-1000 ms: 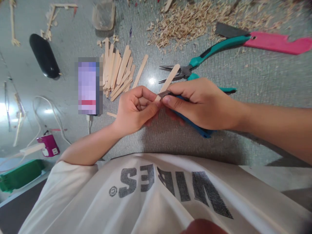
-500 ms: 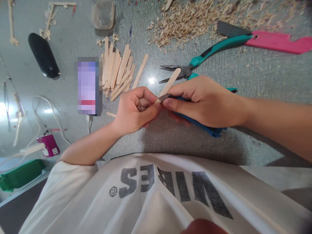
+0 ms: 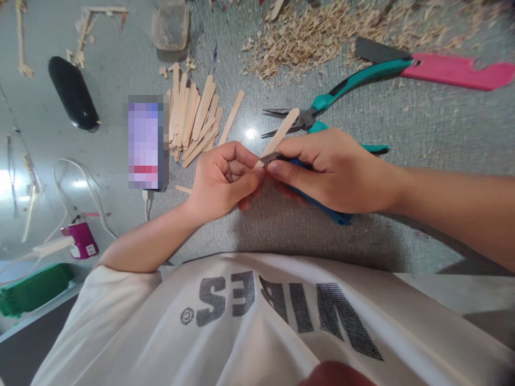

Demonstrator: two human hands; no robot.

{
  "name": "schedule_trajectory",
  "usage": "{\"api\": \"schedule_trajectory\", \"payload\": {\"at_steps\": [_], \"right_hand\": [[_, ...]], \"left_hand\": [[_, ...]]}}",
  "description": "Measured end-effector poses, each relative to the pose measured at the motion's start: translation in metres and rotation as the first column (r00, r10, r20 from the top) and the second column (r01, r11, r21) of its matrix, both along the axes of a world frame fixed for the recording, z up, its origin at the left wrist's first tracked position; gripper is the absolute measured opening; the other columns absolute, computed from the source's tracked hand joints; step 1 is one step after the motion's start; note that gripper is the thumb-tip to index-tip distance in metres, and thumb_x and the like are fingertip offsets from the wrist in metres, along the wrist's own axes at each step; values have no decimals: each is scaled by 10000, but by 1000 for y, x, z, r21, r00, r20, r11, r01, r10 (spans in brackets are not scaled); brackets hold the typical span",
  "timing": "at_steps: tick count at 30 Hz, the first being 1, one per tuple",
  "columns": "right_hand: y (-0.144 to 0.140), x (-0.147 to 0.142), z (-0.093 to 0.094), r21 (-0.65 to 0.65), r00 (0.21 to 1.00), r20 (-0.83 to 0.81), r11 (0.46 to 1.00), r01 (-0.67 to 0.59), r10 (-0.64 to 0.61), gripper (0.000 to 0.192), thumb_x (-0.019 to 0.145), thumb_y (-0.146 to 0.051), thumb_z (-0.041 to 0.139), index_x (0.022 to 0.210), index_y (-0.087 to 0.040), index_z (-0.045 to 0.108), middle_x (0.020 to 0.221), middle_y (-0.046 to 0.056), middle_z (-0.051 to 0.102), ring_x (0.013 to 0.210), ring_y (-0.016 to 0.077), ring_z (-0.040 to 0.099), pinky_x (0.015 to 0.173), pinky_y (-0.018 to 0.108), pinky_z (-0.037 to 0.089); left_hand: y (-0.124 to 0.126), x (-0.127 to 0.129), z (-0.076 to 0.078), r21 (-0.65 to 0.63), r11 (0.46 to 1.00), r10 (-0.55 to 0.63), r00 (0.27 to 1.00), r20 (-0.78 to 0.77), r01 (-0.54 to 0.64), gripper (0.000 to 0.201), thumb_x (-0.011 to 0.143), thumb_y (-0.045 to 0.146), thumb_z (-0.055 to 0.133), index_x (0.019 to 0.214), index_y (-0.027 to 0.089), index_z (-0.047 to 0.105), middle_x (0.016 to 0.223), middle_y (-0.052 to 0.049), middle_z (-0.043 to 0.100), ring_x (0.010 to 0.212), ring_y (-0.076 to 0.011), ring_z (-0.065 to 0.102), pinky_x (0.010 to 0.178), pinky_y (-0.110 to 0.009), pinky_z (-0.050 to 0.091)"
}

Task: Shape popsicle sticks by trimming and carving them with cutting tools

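Your left hand (image 3: 219, 185) pinches a wooden stick (image 3: 281, 130) — your right hand (image 3: 330, 169) is closed round a blue-handled cutter (image 3: 322, 206), its blades at the stick.

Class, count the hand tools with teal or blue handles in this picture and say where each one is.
2: the teal pliers lie on the table behind the hands; the blue-handled cutter is in the right hand. Others may be hidden.

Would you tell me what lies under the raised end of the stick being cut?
Under the wooden stick lie the teal pliers, their open tips showing either side. The right hand covers the lower teal handle's middle.
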State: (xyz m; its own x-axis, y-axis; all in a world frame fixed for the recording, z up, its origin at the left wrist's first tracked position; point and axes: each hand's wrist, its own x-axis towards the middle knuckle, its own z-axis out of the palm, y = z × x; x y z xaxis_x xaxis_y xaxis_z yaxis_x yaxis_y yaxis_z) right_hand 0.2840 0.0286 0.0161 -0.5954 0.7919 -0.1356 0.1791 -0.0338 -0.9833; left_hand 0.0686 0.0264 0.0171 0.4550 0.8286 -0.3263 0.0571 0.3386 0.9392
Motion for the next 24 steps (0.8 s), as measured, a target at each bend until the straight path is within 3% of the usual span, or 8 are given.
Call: {"api": "schedule_trajectory", "payload": {"at_steps": [7, 13, 16, 19, 22, 24], "right_hand": [[3, 4, -3, -36, 998, -13, 998, -55, 55, 383, 1067, -225, 662, 694, -195, 583, 559, -42, 577, 477, 73, 475, 472, 269, 318], [0, 0, 1, -52, 999, -2, 998, 45, -45, 308, 1075, -185, 587, 767, -204, 595, 602, -42, 612, 475, 83, 506, 469, 267, 333], [1, -1, 2, 3, 999, 35, 1000, 7, -7, 350, 1050, -143, 591, 706, -200, 573, 562, -47, 579, 480, 80, 489, 491, 265, 343], [1, 0, 1, -33, 999, 34, 999, -17, 18, 345, 1057, -159, 607, 715, -198, 577, 572, -46, 587, 474, 76, 488, 481, 266, 333], [-2, -1, -1, -110, 996, -47, 991, 75, -80, 264, 1085, -245, 629, 827, -208, 594, 604, -50, 613, 463, 79, 511, 450, 255, 345], [-6, -3, -4, -145, 970, -126, 971, 189, -207, 245, 1094, -359, 660, 911, -220, 576, 627, -56, 638, 456, 85, 536, 435, 241, 394]], "left_hand": [[0, -1, -2, 9, 1000, -24, 999, -23, 24, 570, 846, 700, 869, 825, 224, 556, 585, 55, 673, 345, -80, 538, 320, -204, 383], [-1, -1, -4, 38, 999, -4, 1000, 0, 4, 524, 869, 657, 872, 861, 226, 573, 624, 54, 702, 371, -92, 574, 334, -207, 423], [-1, -2, -4, 52, 999, 0, 1000, -5, 0, 517, 874, 651, 869, 863, 230, 570, 618, 55, 697, 372, -100, 580, 343, -220, 454], [0, -2, -4, 54, 999, -6, 1000, -23, 7, 538, 856, 678, 872, 861, 231, 573, 623, 53, 701, 378, -103, 581, 351, -230, 468], [-4, -2, -8, 93, 996, -1, 1000, -31, 3, 505, 894, 663, 844, 883, 226, 593, 655, 35, 724, 388, -99, 579, 363, -233, 459], [-9, -2, -12, 199, 980, 20, 998, -52, -9, 427, 977, 605, 782, 911, 219, 613, 675, 22, 733, 414, -97, 592, 395, -232, 461]]}}
